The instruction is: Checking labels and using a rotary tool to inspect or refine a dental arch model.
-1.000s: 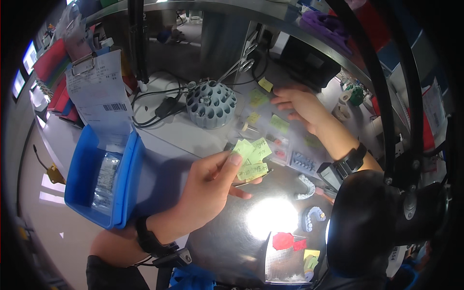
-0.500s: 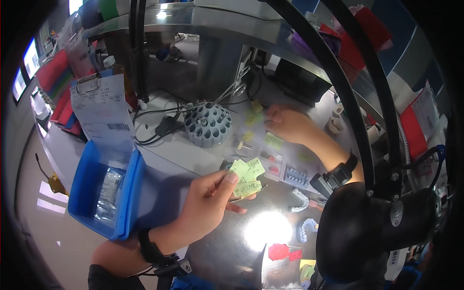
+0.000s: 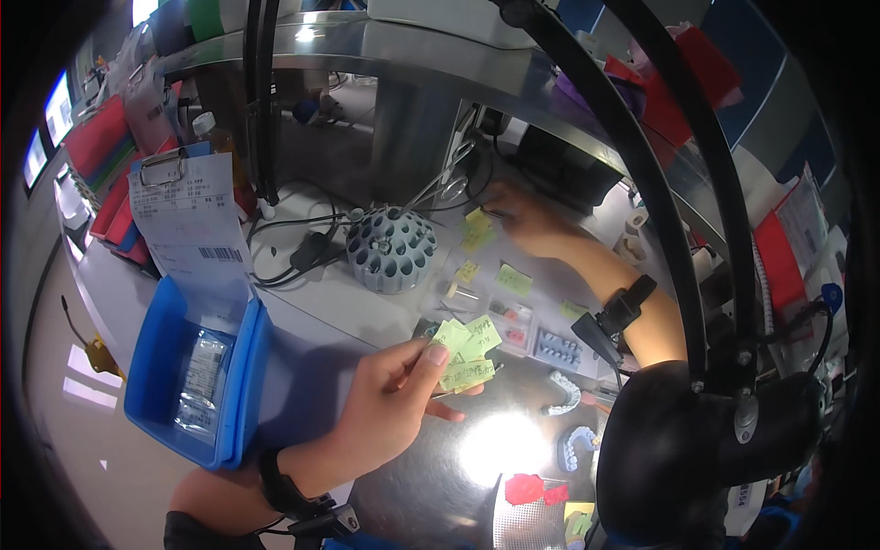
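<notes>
Notes, pale green, handwritten and overlapping, sit pinched in the left grip; right grip unclear.

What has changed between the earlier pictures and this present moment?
The right hand has moved leftward and farther away, to beside the yellow note at the back; whether it touches it is unclear. The left hand still holds its green notes. The blue box and grey round holder stayed in place.

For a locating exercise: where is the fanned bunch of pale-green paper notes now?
In the head view, the notes are just below centre, pinched in the left hand, right of the blue plastic box.
</notes>
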{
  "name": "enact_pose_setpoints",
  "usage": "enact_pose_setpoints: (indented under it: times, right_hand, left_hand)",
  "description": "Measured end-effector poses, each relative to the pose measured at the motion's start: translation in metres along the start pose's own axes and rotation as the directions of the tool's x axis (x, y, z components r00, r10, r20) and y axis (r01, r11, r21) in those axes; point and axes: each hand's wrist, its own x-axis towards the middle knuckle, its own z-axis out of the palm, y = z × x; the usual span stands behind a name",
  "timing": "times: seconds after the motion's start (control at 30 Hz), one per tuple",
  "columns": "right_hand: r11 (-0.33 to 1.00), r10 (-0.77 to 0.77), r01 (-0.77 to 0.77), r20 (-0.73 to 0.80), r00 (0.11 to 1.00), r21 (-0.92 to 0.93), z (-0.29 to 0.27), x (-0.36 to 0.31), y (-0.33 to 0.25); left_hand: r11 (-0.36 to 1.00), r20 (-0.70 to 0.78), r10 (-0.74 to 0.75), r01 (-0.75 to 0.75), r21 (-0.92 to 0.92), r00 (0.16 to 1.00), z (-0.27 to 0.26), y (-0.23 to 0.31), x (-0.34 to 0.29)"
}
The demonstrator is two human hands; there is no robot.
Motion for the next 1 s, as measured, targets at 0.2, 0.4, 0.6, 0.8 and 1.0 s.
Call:
enact_pose_setpoints:
  times: [0.2,0.4,0.6,0.8,1.0]
  right_hand:
    - [0.998,-0.048,0.047,0.012,0.999,0.045,0.017,0.008,-0.036]
    - [0.994,-0.111,0.11,-0.036,0.993,-0.026,-0.025,-0.071,-0.108]
    - [0.957,-0.103,0.051,0.169,0.98,0.285,-0.023,-0.124,-0.147]
    - [0.956,-0.112,0.067,0.144,0.983,0.285,-0.008,-0.141,-0.145]
    - [0.915,0.0,-0.042,0.102,0.995,0.402,0.012,-0.143,-0.146]
  left_hand:
    - [0.999,-0.107,0.009,-0.005,0.042,0.994,-0.005,-0.001,-0.009]
    - [0.999,-0.034,-0.036,0.036,0.01,0.999,0.005,-0.002,-0.012]
    - [1.0,-0.035,-0.021,0.021,-0.022,0.999,0.007,-0.005,-0.006]
    - [1.0,-0.012,0.012,-0.012,-0.008,1.0,0.004,-0.006,-0.004]
    - [0.999,-0.05,0.033,-0.032,0.018,0.998,0.003,-0.006,-0.005]
